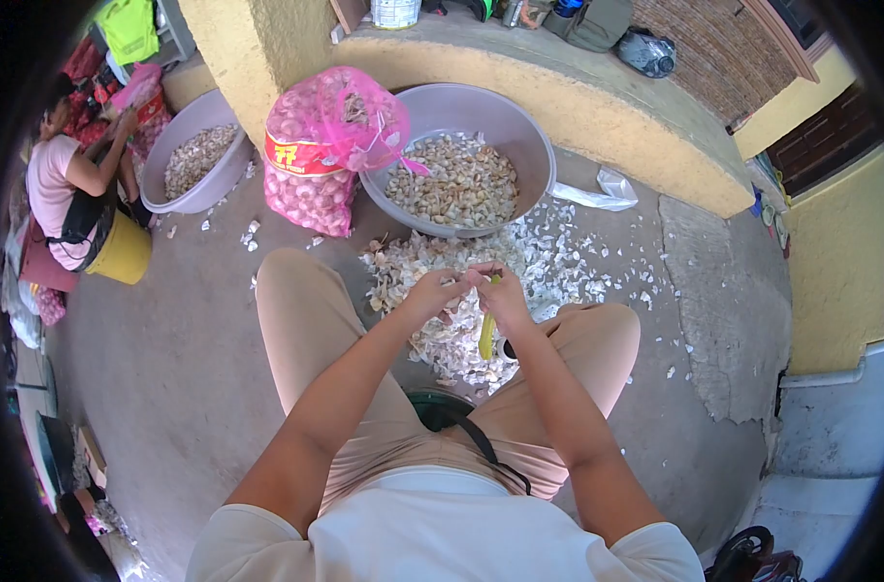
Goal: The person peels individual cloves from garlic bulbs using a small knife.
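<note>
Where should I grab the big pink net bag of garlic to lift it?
Probably by the bunched netting at the top of the pink net bag, coming from above. The bag stands upright, leaning on the grey basin, and its lower part bulges wide with garlic, so only the gathered top looks narrow enough to close a hand around.

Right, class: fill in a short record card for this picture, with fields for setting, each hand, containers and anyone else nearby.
Setting: bare concrete floor strewn with papery garlic skins
Left hand: pinching something small, hidden
Right hand: gripping yellow-handled knife
Containers: large grey plastic basin of cloves; pink mesh sack of garlic
Nearby: seated person beside second grey basin
</note>
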A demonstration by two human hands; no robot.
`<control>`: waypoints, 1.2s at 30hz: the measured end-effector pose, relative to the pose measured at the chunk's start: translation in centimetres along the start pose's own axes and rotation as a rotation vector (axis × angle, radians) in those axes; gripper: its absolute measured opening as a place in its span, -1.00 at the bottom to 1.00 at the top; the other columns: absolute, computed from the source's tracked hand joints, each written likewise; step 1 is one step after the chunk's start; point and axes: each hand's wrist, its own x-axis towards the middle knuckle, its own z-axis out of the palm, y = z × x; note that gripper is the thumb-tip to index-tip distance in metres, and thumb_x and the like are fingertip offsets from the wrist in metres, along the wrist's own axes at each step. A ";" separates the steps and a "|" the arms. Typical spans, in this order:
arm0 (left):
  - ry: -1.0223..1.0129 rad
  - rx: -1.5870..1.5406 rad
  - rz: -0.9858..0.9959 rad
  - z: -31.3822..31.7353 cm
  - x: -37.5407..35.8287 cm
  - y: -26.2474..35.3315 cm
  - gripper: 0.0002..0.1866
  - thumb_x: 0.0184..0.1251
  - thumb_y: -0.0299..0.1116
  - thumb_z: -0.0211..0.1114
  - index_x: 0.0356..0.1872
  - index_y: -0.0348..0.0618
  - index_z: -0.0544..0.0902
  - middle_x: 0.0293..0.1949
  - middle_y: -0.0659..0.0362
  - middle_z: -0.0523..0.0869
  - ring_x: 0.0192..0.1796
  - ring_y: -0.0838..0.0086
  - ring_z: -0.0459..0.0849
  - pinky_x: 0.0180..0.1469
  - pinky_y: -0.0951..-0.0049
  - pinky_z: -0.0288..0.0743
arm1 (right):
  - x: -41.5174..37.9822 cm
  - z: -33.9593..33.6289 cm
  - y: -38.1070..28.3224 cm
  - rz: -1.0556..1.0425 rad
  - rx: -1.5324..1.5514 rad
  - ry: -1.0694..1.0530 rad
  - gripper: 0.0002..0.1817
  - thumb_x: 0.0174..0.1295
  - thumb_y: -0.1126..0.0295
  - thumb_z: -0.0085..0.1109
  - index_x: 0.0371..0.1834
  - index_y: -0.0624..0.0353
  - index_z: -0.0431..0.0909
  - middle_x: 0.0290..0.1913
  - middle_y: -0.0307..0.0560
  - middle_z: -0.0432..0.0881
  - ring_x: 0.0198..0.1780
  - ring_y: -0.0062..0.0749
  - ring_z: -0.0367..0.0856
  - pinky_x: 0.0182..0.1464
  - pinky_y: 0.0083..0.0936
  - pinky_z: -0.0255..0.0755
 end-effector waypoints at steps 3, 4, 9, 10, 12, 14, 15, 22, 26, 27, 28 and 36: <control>-0.048 -0.095 0.011 0.1 -0.1 0.1 -0.58 0.13 -0.11 0.19 -0.14 -0.25 0.47 -0.52 0.25 0.48 -0.51 0.57 0.49 -0.63 0.55 0.39 | 0.2 -0.1 0.1 0.003 0.042 -0.022 -0.79 0.09 0.37 0.16 -0.28 0.26 0.44 -0.59 -0.28 0.41 -0.71 -0.71 0.24 -0.68 -0.74 0.14; -0.053 -0.080 0.021 0.0 0.2 -0.2 -0.57 0.13 -0.10 0.19 -0.13 -0.25 0.46 -0.54 0.26 0.47 -0.52 0.57 0.49 -0.63 0.55 0.39 | 0.3 -0.2 0.2 0.002 0.048 -0.036 -0.78 0.08 0.38 0.16 -0.28 0.27 0.44 -0.59 -0.27 0.42 -0.71 -0.71 0.24 -0.68 -0.73 0.14; -0.039 0.086 0.072 -0.4 0.9 -0.8 -0.62 0.13 -0.11 0.19 -0.21 -0.25 0.51 -0.56 0.24 0.51 -0.51 0.56 0.50 -0.57 0.53 0.39 | 0.6 -0.6 -0.1 0.060 0.108 -0.074 -0.79 0.05 0.42 0.18 -0.28 0.29 0.45 -0.56 -0.23 0.46 -0.72 -0.69 0.24 -0.68 -0.72 0.16; -0.005 0.167 0.109 -0.3 0.8 -0.7 -0.64 0.11 -0.12 0.20 -0.26 -0.25 0.53 -0.56 0.20 0.52 -0.50 0.53 0.53 -0.54 0.51 0.39 | 0.6 -0.6 -0.1 0.056 0.104 -0.060 -0.79 0.05 0.42 0.19 -0.29 0.29 0.46 -0.57 -0.23 0.46 -0.72 -0.69 0.24 -0.68 -0.71 0.16; 0.067 0.308 0.209 -0.3 0.9 -0.7 -0.65 0.09 -0.13 0.21 -0.33 -0.27 0.54 -0.56 0.11 0.56 -0.48 0.44 0.55 -0.46 0.45 0.40 | 0.7 -0.6 0.1 0.047 0.096 -0.032 -0.80 0.04 0.43 0.20 -0.31 0.29 0.46 -0.58 -0.23 0.46 -0.72 -0.68 0.24 -0.68 -0.70 0.17; 0.144 0.426 0.334 -0.3 0.9 -1.2 -0.64 0.07 -0.13 0.23 -0.38 -0.30 0.54 -0.53 0.03 0.58 -0.45 0.33 0.56 -0.36 0.38 0.41 | 0.7 -0.6 0.2 0.037 0.068 -0.009 -0.81 0.03 0.43 0.20 -0.33 0.28 0.46 -0.59 -0.23 0.46 -0.72 -0.68 0.24 -0.68 -0.70 0.18; 0.157 0.464 0.361 -0.4 1.1 -1.4 -0.66 0.09 -0.14 0.23 -0.35 -0.28 0.55 -0.56 0.07 0.56 -0.50 0.42 0.53 -0.42 0.43 0.40 | 0.7 -0.6 0.2 0.033 0.054 0.001 -0.81 0.03 0.43 0.21 -0.34 0.28 0.46 -0.59 -0.23 0.46 -0.72 -0.68 0.23 -0.68 -0.70 0.18; 0.165 0.519 0.417 -0.6 1.7 -1.8 -0.67 0.08 -0.17 0.25 -0.27 -0.24 0.57 -0.62 0.11 0.53 -0.64 0.55 0.47 -0.54 0.48 0.38 | 0.8 -0.6 0.2 0.089 0.060 -0.038 -0.83 0.04 0.42 0.19 -0.37 0.28 0.46 -0.62 -0.26 0.43 -0.71 -0.69 0.25 -0.68 -0.70 0.17; 0.119 0.604 0.464 -1.0 1.7 -1.9 -0.65 0.08 -0.15 0.23 -0.27 -0.25 0.57 -0.59 0.08 0.55 -0.66 0.53 0.47 -0.55 0.47 0.38 | 1.2 -1.0 0.4 0.043 -0.195 -0.118 -0.82 0.06 0.37 0.14 -0.39 0.29 0.50 -0.60 -0.23 0.46 -0.69 -0.66 0.30 -0.68 -0.68 0.21; 0.092 0.596 0.413 -1.0 1.5 -1.5 -0.66 0.08 -0.15 0.23 -0.28 -0.24 0.57 -0.59 0.09 0.55 -0.65 0.53 0.47 -0.55 0.47 0.39 | 1.3 -1.1 0.5 0.012 -0.289 -0.135 -0.81 0.07 0.35 0.13 -0.40 0.29 0.52 -0.59 -0.21 0.48 -0.69 -0.65 0.32 -0.68 -0.68 0.23; 0.064 0.589 0.362 -1.1 1.3 -1.1 -0.66 0.08 -0.15 0.22 -0.29 -0.24 0.57 -0.59 0.10 0.55 -0.63 0.53 0.48 -0.55 0.47 0.40 | 1.5 -1.2 0.7 0.021 -0.277 -0.124 -0.80 0.07 0.34 0.13 -0.39 0.28 0.52 -0.59 -0.21 0.48 -0.69 -0.64 0.32 -0.68 -0.68 0.24; 0.204 -0.051 0.007 -2.3 1.7 -0.4 -0.74 0.18 -0.27 0.08 -0.19 -0.21 0.45 -0.33 0.10 0.51 -0.45 0.49 0.54 -0.51 0.52 0.47 | 2.1 -2.3 3.4 0.131 -0.538 -0.133 -0.82 -0.03 0.39 0.10 -0.41 0.27 0.59 -0.58 -0.10 0.55 -0.68 -0.49 0.42 -0.66 -0.57 0.27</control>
